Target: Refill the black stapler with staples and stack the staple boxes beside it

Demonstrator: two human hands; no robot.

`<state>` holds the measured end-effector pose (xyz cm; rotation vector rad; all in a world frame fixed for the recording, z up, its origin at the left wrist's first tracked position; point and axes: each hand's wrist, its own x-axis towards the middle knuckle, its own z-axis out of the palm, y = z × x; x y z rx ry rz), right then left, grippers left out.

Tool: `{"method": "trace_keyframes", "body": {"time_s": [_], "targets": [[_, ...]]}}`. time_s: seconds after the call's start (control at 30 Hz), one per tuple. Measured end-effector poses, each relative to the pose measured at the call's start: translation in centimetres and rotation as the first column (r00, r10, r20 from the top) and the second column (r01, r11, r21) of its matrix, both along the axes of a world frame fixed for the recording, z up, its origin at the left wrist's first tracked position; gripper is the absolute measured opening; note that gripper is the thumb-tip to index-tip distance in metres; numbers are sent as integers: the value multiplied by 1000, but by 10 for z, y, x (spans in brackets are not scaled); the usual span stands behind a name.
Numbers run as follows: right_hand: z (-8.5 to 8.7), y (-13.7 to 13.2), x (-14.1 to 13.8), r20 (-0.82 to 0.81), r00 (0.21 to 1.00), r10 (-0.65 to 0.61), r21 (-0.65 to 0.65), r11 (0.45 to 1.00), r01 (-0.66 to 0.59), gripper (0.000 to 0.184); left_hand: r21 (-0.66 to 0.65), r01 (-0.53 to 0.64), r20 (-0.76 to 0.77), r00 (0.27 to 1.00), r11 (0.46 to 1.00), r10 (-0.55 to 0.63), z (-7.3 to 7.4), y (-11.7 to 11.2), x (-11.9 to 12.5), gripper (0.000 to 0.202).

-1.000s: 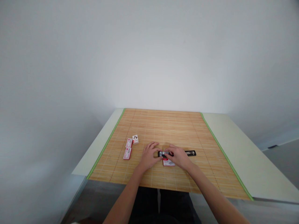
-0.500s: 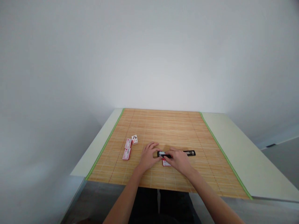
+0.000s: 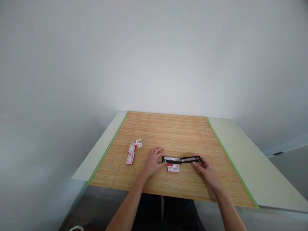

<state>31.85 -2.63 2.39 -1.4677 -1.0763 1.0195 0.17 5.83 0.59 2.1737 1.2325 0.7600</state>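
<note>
A black stapler (image 3: 172,159) lies folded open on the bamboo mat, its metal staple channel exposed on the left half. The right half is tilted slightly at the hinge. My left hand (image 3: 153,160) holds the stapler's left end between thumb and fingers. At the opposite end, my right hand (image 3: 205,167) pinches the tip of the right half, with some fingers hidden behind it. Just below the stapler, a red and white staple box (image 3: 173,168) lies flat, near both hands but touched by neither.
Two more red and white boxes, an upper one (image 3: 132,147) and a lower one (image 3: 130,158), lie at the left. Beside them is a small white box (image 3: 139,143) with a dark picture. The green-edged bamboo mat (image 3: 166,128) covers most of the white table (image 3: 243,147) against a wall.
My right hand has moved right, from the stapler's middle to its right end, and grips it there. The right half now sits slightly raised. My left hand stays put.
</note>
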Motion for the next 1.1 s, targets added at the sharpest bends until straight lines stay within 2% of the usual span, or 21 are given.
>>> {"method": "trace_keyframes", "body": {"time_s": [0.07, 0.17, 0.27, 0.37, 0.47, 0.6, 0.63, 0.67, 0.73, 0.8, 0.9, 0.97, 1.1], "targets": [[4, 9, -15, 16, 998, 62, 48, 997, -63, 58, 4, 1, -6, 1000, 1000, -1, 1, 0, 0, 36], [17, 27, -40, 194, 971, 138, 143, 976, -167, 48, 13, 2, -11, 1000, 1000, -2, 2, -2, 0, 35], [24, 41, -69, 396, 882, 257, 147, 930, -337, 37, 34, 8, -2, 1000, 999, -7, 3, -3, 0, 35], [22, 49, -90, 547, 788, 281, 145, 896, -420, 30, 36, 11, 3, 1000, 999, -11, 4, -3, 0, 37], [16, 52, -93, 622, 740, 255, 139, 895, -425, 33, 27, -5, 20, 1000, 1000, 5, 7, -4, 0, 37], [16, 52, -78, 656, 725, 210, 137, 911, -388, 33, 46, -126, 120, 986, 991, 120, 18, -16, 4, 33], [17, 52, -74, 659, 726, 195, 135, 919, -370, 33, 49, -123, 129, 985, 991, 116, 23, -21, 6, 31], [18, 52, -70, 658, 730, 184, 133, 926, -353, 32, 50, -90, 121, 989, 995, 84, 27, -27, 9, 30], [20, 51, -63, 639, 749, 175, 123, 938, -324, 32, 46, 47, 57, 997, 998, -50, 33, -39, 16, 31], [20, 52, -57, 614, 769, 178, 103, 948, -301, 32, 35, 174, -35, 984, 984, -173, 37, -49, 24, 40], [13, 55, -49, 580, 798, 163, 81, 963, -255, 39, 32, 213, -151, 967, 977, -206, 34, -55, 34, 48], [5, 56, -44, 537, 832, 139, 75, 975, -211, 46, 38, 159, -197, 969, 987, -149, 29, -54, 37, 48], [-11, 52, -39, 366, 925, 104, 30, 992, -124, 64, 46, -80, -202, 975, 996, 88, 23, -46, 28, 43]]}}
